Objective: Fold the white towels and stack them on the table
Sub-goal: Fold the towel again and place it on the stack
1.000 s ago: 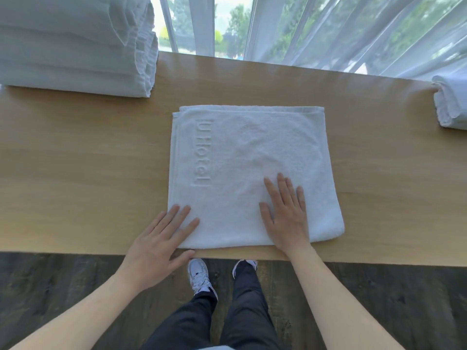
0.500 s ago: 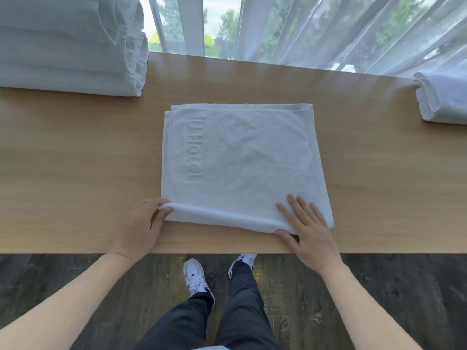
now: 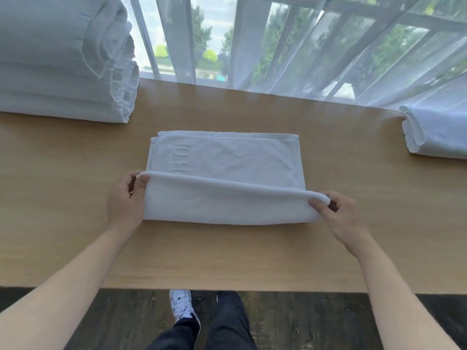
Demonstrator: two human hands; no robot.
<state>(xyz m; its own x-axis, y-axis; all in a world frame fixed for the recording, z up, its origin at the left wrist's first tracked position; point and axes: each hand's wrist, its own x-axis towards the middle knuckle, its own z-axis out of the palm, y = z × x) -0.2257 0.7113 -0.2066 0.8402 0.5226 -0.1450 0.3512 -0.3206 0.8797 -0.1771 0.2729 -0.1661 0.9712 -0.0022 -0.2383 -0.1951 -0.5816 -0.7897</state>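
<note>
Now the left hand (image 3: 124,198) and right hand (image 3: 340,213) each pinch the towel's (image 3: 227,157) lifted near edge.

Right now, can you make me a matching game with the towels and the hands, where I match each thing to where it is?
Things:
1. big towel stack
2. small folded towel
3. left hand
4. right hand

Places:
A. table's far right edge
B. gripping the middle towel's right corner
C. table's far left corner
D. gripping the middle towel's left corner

Pairs: 1-C, 2-A, 3-D, 4-B
</note>
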